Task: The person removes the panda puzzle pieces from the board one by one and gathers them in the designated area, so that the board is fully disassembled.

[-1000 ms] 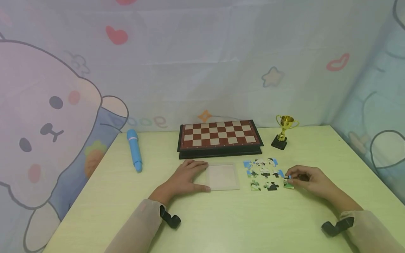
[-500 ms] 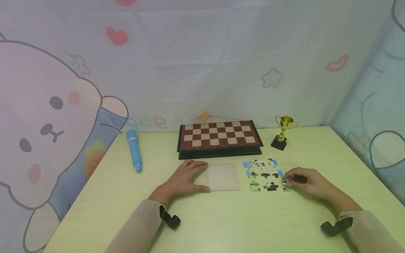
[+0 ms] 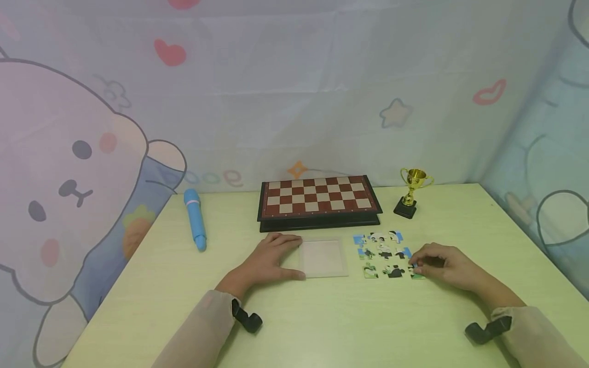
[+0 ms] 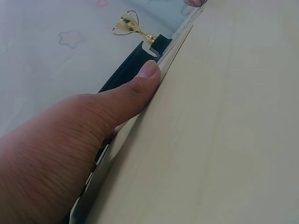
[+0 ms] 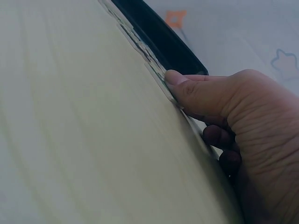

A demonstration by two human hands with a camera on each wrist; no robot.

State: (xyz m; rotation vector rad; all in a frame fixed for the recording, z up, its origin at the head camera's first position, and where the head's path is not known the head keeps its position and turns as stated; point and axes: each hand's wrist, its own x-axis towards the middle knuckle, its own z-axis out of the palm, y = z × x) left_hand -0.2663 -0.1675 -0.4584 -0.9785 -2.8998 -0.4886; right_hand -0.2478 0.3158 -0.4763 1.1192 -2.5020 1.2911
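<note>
My left hand [image 3: 270, 259] lies at the left side of a shallow, clear square puzzle frame [image 3: 324, 277], its thumb and fingers spread along that edge. In the left wrist view, the thumb [image 4: 133, 91] is extended low over the table. Right of the frame, several panda puzzle pieces [image 3: 384, 249] lie in rows with gaps between them. My right hand [image 3: 445, 264] pinches the corner piece [image 3: 417, 276] at the lower right, which is flat on the table and partly covered by the fingertips. In the right wrist view, the thumb [image 5: 201, 93] touches the piece's edge.
Behind the frame sits a folding chessboard [image 3: 319, 199] with a black rim. A small gold trophy [image 3: 409, 191] stands at the back right. A blue toy microphone [image 3: 195, 220] lies at the left. A printed cloth [image 3: 276, 102] hangs along the table's back edge.
My right hand has shifted slightly left, and the corner piece has come down flat and slid toward the other pieces. My left hand and the frame have stayed put.
</note>
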